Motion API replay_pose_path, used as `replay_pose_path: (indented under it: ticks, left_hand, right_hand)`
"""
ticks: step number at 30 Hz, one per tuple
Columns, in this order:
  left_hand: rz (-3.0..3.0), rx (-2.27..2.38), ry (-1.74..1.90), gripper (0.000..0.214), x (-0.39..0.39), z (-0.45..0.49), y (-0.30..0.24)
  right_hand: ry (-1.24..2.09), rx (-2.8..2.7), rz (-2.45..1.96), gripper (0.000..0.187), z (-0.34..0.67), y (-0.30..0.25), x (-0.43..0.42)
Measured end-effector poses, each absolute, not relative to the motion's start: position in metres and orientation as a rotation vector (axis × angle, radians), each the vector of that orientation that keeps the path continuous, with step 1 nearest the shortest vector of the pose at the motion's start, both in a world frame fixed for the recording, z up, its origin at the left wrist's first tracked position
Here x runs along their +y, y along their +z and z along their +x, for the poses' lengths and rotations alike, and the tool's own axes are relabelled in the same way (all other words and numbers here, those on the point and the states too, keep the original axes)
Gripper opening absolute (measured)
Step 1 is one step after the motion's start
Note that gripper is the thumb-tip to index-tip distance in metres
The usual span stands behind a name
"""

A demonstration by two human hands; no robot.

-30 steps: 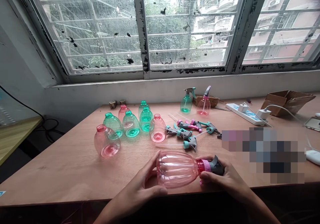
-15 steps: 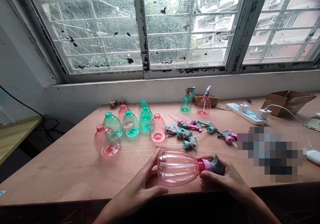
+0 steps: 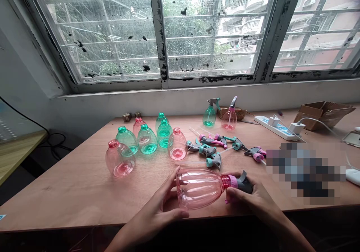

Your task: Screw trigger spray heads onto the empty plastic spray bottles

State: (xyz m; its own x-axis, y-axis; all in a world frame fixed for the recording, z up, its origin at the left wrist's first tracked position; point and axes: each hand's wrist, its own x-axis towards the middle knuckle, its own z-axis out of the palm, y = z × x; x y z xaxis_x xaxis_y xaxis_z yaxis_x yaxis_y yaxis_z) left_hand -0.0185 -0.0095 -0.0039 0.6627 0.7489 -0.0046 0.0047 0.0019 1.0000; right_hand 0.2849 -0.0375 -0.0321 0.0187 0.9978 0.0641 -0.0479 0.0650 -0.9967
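Note:
A clear pink spray bottle [image 3: 198, 188] lies on its side near the table's front edge. My left hand [image 3: 160, 209] cups its base, fingers wrapped round it. My right hand [image 3: 253, 199] is closed on the grey trigger head with a pink collar [image 3: 239, 182] fitted at the bottle's neck. Just behind the bottle lie several loose grey trigger heads [image 3: 209, 150] with teal and pink collars and thin dip tubes.
Several open pink and green bottles [image 3: 146, 139] stand at the middle left of the wooden table [image 3: 70, 184]. Two assembled spray bottles [image 3: 221, 115] stand by the window sill. A power strip [image 3: 277, 128] and a cardboard box [image 3: 323, 113] sit at the right.
The bottle's neck and trigger head have risen slightly and my right hand has shifted its grip round the head. My left hand has stayed at the base.

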Motion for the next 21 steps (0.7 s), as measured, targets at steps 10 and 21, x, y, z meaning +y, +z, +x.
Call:
replay_pose_path:
  ticks: [10,21]
  left_hand:
    - [1.471,0.672,0.676,0.097,-0.0087,-0.0166,-0.0060]
    - [1.580,0.685,0.695,0.097,-0.0078,-0.0207,-0.0080]
  right_hand:
    - [1.258,-1.200,-1.102,0.049,0.2860,-0.0284,-0.0418]
    - [1.165,-1.332,-1.201,0.041,0.2915,-0.0324,-0.0387]
